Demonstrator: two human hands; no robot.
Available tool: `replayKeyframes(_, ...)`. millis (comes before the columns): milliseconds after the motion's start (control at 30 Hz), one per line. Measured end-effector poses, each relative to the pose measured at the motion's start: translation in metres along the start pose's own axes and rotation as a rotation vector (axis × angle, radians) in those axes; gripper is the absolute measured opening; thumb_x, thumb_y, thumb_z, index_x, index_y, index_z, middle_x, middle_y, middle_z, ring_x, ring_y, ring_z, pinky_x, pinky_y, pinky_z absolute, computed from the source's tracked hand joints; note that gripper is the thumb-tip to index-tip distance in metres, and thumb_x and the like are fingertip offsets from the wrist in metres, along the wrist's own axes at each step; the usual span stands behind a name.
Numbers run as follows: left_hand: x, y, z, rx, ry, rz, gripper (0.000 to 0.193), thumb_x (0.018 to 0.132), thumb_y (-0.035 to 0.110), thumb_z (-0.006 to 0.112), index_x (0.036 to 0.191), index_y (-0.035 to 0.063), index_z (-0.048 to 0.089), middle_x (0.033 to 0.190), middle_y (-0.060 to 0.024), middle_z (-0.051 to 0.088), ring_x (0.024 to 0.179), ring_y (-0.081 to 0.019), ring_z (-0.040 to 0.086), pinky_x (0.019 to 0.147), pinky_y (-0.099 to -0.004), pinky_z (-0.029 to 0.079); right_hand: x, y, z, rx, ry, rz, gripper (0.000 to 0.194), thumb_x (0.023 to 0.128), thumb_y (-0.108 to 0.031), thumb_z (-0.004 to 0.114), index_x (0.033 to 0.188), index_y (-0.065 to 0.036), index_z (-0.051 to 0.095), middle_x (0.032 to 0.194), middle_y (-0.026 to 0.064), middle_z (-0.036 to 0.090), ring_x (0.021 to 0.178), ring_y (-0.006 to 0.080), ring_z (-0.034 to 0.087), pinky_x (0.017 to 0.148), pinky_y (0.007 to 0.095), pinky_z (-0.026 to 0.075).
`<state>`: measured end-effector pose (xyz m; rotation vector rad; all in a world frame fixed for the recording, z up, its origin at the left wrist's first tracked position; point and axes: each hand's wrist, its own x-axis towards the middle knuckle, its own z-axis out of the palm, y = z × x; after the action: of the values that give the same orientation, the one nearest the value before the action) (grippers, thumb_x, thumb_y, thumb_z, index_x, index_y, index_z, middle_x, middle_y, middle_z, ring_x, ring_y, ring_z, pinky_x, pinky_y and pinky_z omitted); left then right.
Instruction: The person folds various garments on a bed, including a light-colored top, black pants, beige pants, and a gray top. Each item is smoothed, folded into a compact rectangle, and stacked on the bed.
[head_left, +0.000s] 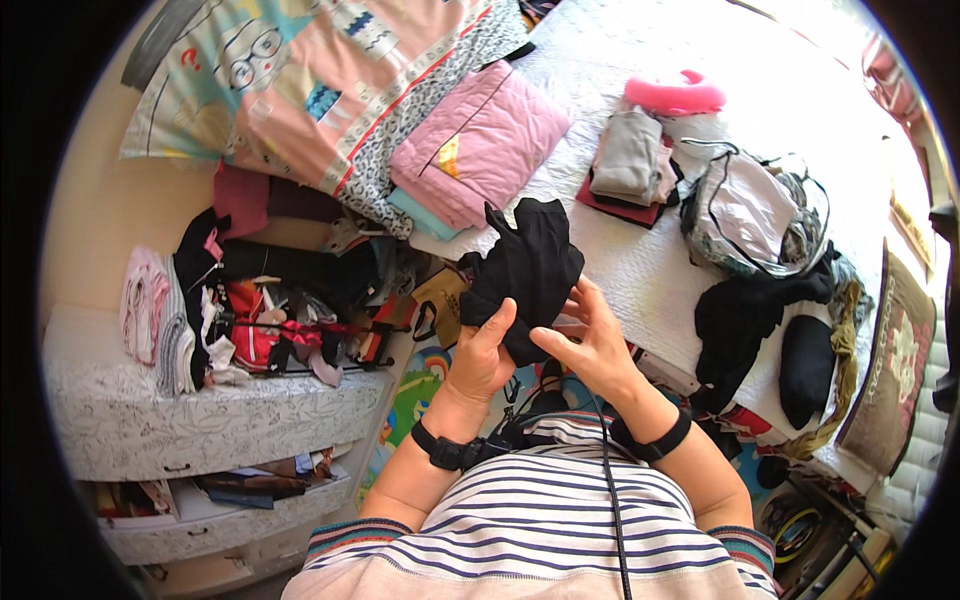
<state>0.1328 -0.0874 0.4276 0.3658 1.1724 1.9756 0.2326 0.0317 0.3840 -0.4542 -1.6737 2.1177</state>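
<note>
Bunched black fabric, apparently a garment (529, 262), hangs in front of my body, between the bed and the drawers. My left hand (484, 356) grips its lower left part, thumb on the near side and fingers largely hidden behind the cloth. At the lower right edge is my right hand (596, 345), fingers spread. Its thumb tip overlaps the fabric and its other fingertips meet the edge; whether it pinches the cloth is unclear. Beyond the garment lies a folded pink quilt (480, 142) on the bed.
On the white bedspread (622, 259) are folded clothes (626, 161), a pink neck pillow (675, 94), a clear bag of clothing (750, 210) and black garments (739, 322). At left, a patterned drawer unit (225, 427) has an open, filled top drawer. A cable (611, 487) runs down my shirt.
</note>
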Motion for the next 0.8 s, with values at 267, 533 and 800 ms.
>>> replayKeyframes(267, -0.056, 0.043, -0.064, 0.001, 0.366, 0.08, 0.047, 0.101, 0.033, 0.047, 0.133, -0.0013, 0.048, 0.134, -0.0107, 0.054, 0.121, -0.0217, 0.053, 0.107, -0.0349, 0.038, 0.029, 0.019, 0.1, 0.226, -0.14, 0.041, 0.034, 0.088, -0.006, 0.062, 0.12, 0.003, 0.054, 0.107, 0.009, 0.064, 0.096, 0.0144, 0.059, 0.086, 0.0292, 0.048)
replayKeyframes(533, -0.116, 0.099, -0.118, -0.318, 0.335, 0.357, 0.048, 0.099, 0.032, 0.05, 0.137, 0.0026, 0.047, 0.139, -0.0102, 0.051, 0.129, -0.0276, 0.046, 0.111, -0.0435, 0.032, 0.068, 0.023, 0.108, 0.715, -0.198, 0.376, 0.01, 0.093, 0.0, 0.053, 0.101, -0.001, 0.06, 0.092, 0.0078, 0.068, 0.08, 0.0165, 0.066, 0.076, 0.0305, 0.056)
replayKeyframes(800, -0.158, 0.123, -0.15, -0.079, 0.507, 0.582, 0.04, 0.095, 0.012, 0.052, 0.134, 0.0036, 0.05, 0.135, -0.0089, 0.054, 0.124, -0.0262, 0.051, 0.108, -0.0438, 0.036, 0.078, 0.015, 0.155, 0.593, -0.292, 0.425, 0.007, 0.093, -0.001, 0.055, 0.099, -0.002, 0.059, 0.088, 0.0069, 0.067, 0.076, 0.0156, 0.066, 0.07, 0.0287, 0.056)
